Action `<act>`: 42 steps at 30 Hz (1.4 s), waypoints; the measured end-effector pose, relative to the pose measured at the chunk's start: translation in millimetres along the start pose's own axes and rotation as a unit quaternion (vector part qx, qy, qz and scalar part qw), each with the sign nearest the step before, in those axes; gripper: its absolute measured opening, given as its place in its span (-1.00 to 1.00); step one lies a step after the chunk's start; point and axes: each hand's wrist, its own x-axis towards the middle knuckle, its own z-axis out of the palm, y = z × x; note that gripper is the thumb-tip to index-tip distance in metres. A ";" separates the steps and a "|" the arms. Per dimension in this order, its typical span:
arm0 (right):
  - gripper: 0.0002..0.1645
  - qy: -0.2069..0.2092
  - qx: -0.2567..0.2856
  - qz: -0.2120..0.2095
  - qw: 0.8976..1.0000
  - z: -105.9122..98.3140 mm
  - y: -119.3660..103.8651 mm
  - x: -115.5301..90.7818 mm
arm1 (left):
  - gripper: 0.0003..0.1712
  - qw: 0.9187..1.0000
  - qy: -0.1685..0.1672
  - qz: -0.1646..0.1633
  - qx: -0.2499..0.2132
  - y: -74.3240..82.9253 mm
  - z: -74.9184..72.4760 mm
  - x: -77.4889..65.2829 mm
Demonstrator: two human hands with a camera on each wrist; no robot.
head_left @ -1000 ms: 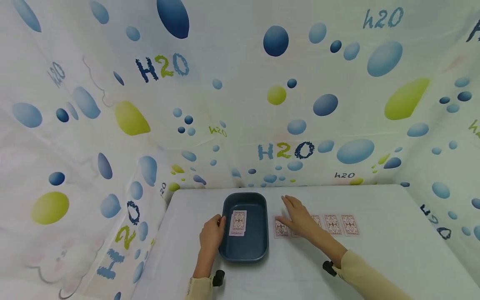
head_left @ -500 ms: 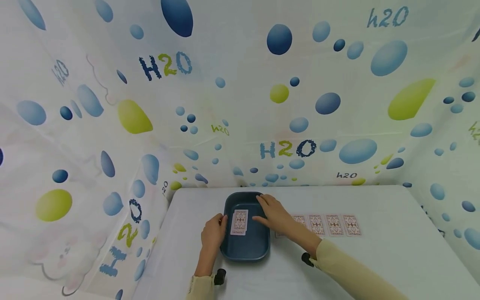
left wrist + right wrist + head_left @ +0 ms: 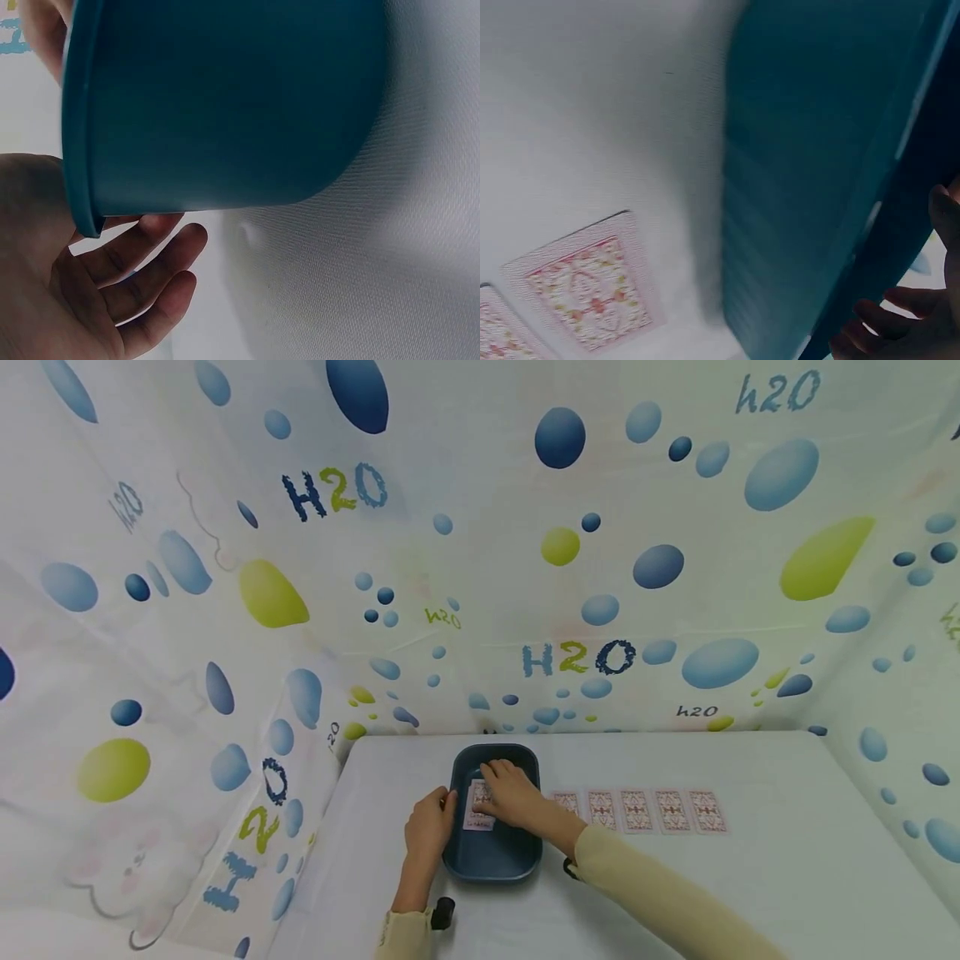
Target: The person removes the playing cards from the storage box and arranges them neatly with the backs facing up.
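Note:
A dark blue-green tray [image 3: 495, 860] with raised walls stands on the white table. Inside it lie overlapping playing cards [image 3: 477, 820], backs up with a red and white pattern. My left hand [image 3: 427, 827] grips the tray's left rim; the left wrist view has its fingers below the rim [image 3: 79, 142]. Over the cards in the tray is my right hand [image 3: 513, 795], thumb and fingers spread apart and partly covering them. Whether its fingertips touch a card cannot be made out. The right wrist view shows these fingers bent past the tray wall [image 3: 802, 187].
Several more playing cards [image 3: 636, 812] lie face down in a row right of the tray, the nearest partly behind my right wrist. A white curtain [image 3: 480, 568] printed with blue and green drops rises behind the table and at its sides.
My right hand has moved left, from above the row of cards, over the tray's right rim, to the cards inside. My left hand has stayed on the rim.

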 end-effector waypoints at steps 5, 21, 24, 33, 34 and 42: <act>-0.12 -0.009 -0.012 0.006 1.000 5.4 -7.8 11.0 | -0.67 1.000 -0.007 -0.002 -0.001 -0.7 0.5 0.7; -0.10 -0.109 -0.045 0.064 0.991 17.6 -18.8 26.9 | -0.69 1.000 0.001 -0.002 -0.003 -3.2 0.8 1.0; -0.09 -0.118 -0.054 0.076 0.989 20.6 -19.4 27.8 | -0.68 1.000 0.005 -0.005 -0.004 -3.8 -0.5 0.6; -0.07 -0.130 -0.076 0.087 0.985 24.0 -21.5 32.0 | -0.69 1.000 0.015 0.007 -0.006 -5.2 1.2 -0.1; -0.06 -0.129 -0.072 0.090 0.985 23.9 -21.4 32.6 | -0.69 1.000 0.017 0.007 -0.006 -5.2 1.4 0.0; 0.05 -0.135 -0.040 0.121 0.983 27.0 -15.0 37.3 | -0.69 1.000 0.021 0.008 0.000 -6.6 3.4 0.4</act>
